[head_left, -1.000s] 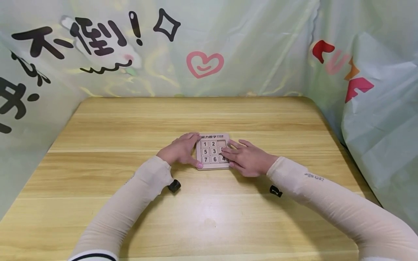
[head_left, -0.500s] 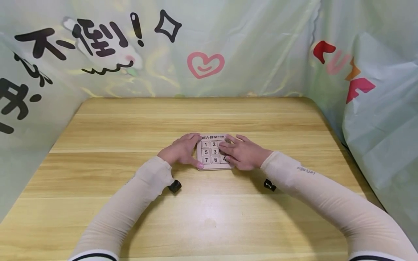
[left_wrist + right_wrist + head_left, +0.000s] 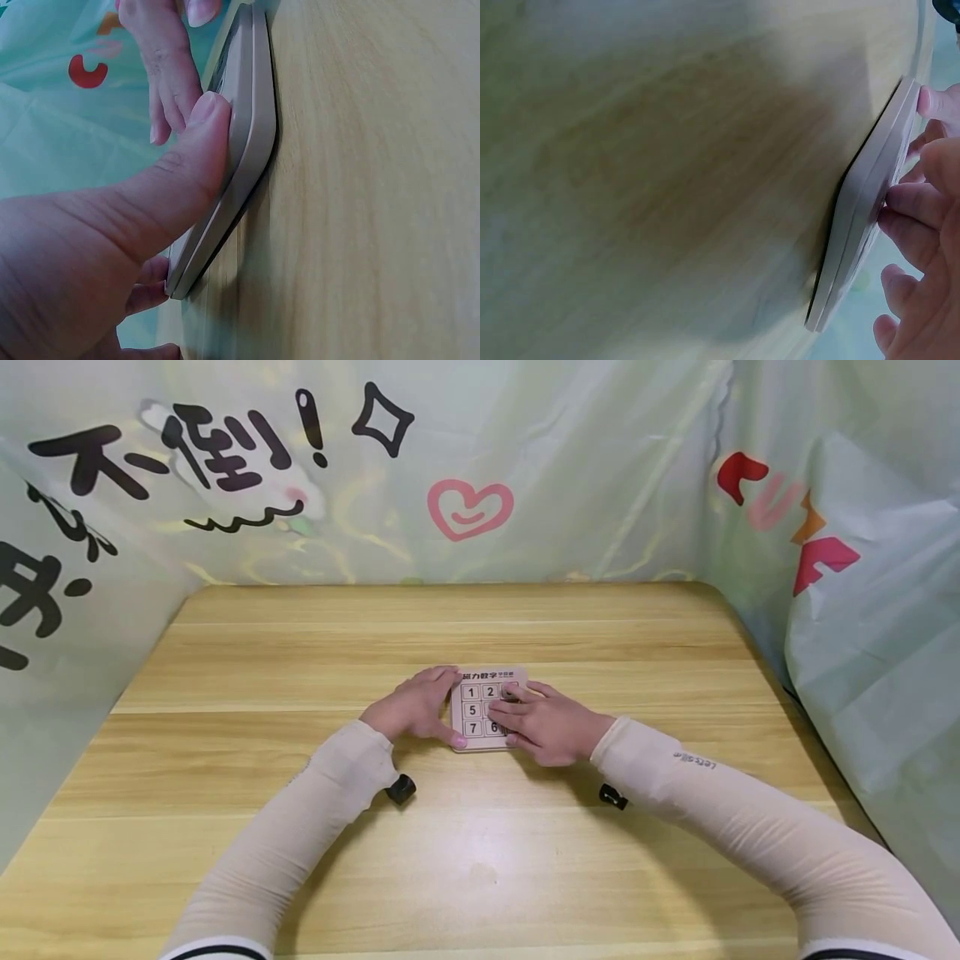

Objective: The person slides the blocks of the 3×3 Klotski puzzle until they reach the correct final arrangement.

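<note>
A flat, pale pink number slide puzzle (image 3: 472,702) lies on the table, with dark lettering along its far edge. Tiles 1, 2, 5, 7 and 6 show in the head view; the right-hand part is covered by fingers. My left hand (image 3: 416,703) grips the puzzle's left side, thumb at the near corner and fingers at the far corner. In the left wrist view, the left thumb (image 3: 187,161) presses against the puzzle's rim. My right hand (image 3: 555,725) reaches in from the right, its extended fingertips touching the middle and right tiles. The right wrist view shows these fingertips (image 3: 904,210) on the puzzle's face.
The wooden table (image 3: 315,635) spreads around the puzzle on all sides. Behind it and at the sides hangs a pale green printed sheet (image 3: 600,468) with black characters and a pink heart. Small black devices (image 3: 401,789) sit at both wrists.
My right hand moved up over the puzzle's top right, then back down and left, so its fingers now cover tiles 3 and 4. The left hand stays in place.
</note>
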The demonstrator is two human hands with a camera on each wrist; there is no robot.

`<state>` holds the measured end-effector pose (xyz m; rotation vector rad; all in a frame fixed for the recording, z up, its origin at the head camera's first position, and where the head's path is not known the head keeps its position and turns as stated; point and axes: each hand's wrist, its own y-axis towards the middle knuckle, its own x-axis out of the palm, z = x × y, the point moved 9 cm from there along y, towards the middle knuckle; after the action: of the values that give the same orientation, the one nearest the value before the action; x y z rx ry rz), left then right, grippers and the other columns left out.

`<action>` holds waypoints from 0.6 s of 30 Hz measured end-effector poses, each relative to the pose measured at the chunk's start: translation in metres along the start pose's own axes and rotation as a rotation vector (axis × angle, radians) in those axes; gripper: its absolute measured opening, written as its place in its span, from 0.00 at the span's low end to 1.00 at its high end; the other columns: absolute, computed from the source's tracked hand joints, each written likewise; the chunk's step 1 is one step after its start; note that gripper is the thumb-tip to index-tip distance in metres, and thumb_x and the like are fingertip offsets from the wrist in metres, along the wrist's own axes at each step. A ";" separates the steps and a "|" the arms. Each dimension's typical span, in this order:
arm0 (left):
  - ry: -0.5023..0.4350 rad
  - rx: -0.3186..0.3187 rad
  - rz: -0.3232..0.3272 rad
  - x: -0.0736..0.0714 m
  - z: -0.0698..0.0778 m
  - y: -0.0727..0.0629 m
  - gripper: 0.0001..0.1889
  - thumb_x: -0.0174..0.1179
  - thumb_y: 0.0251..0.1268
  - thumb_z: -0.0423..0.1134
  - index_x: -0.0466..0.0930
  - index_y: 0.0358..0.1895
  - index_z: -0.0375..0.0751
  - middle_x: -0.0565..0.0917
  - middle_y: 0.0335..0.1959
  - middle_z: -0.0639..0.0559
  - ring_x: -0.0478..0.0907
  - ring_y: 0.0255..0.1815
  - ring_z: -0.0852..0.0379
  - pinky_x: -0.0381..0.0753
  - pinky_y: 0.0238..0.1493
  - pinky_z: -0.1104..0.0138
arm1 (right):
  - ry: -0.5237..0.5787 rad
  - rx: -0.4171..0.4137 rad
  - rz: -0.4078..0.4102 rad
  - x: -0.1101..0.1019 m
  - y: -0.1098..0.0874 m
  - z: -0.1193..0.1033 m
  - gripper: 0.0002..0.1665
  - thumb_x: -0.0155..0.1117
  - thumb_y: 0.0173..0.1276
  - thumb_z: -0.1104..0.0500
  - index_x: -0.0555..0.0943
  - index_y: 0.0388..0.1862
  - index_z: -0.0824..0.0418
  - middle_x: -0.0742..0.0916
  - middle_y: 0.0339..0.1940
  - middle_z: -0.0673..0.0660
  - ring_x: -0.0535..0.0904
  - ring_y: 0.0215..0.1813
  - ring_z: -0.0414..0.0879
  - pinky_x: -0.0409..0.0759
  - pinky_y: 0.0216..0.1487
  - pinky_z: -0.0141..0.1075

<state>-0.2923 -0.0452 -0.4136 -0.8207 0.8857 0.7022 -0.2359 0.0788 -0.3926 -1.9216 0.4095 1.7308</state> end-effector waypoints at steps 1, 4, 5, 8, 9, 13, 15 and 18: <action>0.000 0.001 0.000 0.000 0.000 0.000 0.60 0.72 0.43 0.64 0.50 0.76 0.39 0.49 0.78 0.44 0.45 0.77 0.44 0.48 0.74 0.49 | -0.002 0.004 -0.004 0.001 0.000 0.000 0.30 0.45 0.77 0.50 0.66 0.73 0.61 0.69 0.72 0.57 0.53 0.76 0.57 0.52 0.73 0.58; -0.003 0.005 0.001 0.000 0.000 -0.001 0.60 0.72 0.43 0.64 0.50 0.76 0.39 0.49 0.78 0.44 0.45 0.77 0.43 0.47 0.74 0.48 | -0.003 0.014 -0.012 0.001 -0.002 0.002 0.30 0.45 0.77 0.50 0.65 0.73 0.61 0.69 0.73 0.56 0.53 0.76 0.57 0.52 0.73 0.58; -0.006 0.004 0.000 0.000 0.000 -0.001 0.60 0.72 0.43 0.64 0.50 0.76 0.39 0.48 0.78 0.44 0.45 0.77 0.43 0.47 0.74 0.48 | -0.006 0.015 -0.009 0.001 -0.003 0.002 0.30 0.45 0.77 0.50 0.66 0.73 0.61 0.69 0.72 0.56 0.53 0.76 0.57 0.52 0.73 0.58; -0.008 0.001 0.001 0.000 0.000 -0.002 0.60 0.72 0.43 0.63 0.50 0.76 0.40 0.48 0.78 0.45 0.45 0.77 0.44 0.47 0.74 0.48 | 0.000 0.029 -0.004 0.000 -0.006 0.005 0.30 0.45 0.77 0.50 0.66 0.73 0.61 0.70 0.72 0.56 0.53 0.76 0.57 0.51 0.73 0.58; -0.007 0.001 0.002 0.000 0.000 -0.002 0.60 0.72 0.43 0.64 0.50 0.76 0.40 0.48 0.78 0.45 0.45 0.77 0.44 0.47 0.74 0.48 | 0.004 0.034 -0.003 0.000 -0.008 0.006 0.30 0.46 0.77 0.50 0.66 0.73 0.61 0.70 0.72 0.56 0.53 0.76 0.57 0.51 0.73 0.58; -0.008 0.005 0.005 0.000 0.000 -0.002 0.61 0.73 0.42 0.63 0.50 0.76 0.39 0.48 0.78 0.45 0.44 0.77 0.44 0.47 0.74 0.49 | 0.019 0.052 0.004 -0.001 -0.014 0.012 0.29 0.46 0.76 0.50 0.68 0.72 0.61 0.71 0.71 0.56 0.54 0.76 0.58 0.51 0.73 0.58; -0.008 0.006 0.006 0.000 0.000 -0.002 0.61 0.73 0.42 0.63 0.50 0.76 0.39 0.48 0.78 0.45 0.44 0.77 0.44 0.47 0.75 0.50 | 0.020 0.054 0.009 -0.001 -0.017 0.014 0.29 0.46 0.76 0.51 0.69 0.71 0.61 0.72 0.71 0.56 0.54 0.76 0.58 0.51 0.73 0.59; -0.011 0.009 0.008 -0.001 0.000 -0.002 0.61 0.73 0.41 0.63 0.50 0.76 0.39 0.48 0.78 0.45 0.44 0.77 0.44 0.47 0.75 0.50 | 0.021 0.054 0.020 -0.003 -0.020 0.017 0.28 0.46 0.76 0.51 0.70 0.70 0.61 0.72 0.70 0.55 0.55 0.75 0.58 0.52 0.72 0.59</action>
<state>-0.2907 -0.0460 -0.4123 -0.8050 0.8817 0.7083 -0.2393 0.1046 -0.3870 -1.9047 0.4793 1.6961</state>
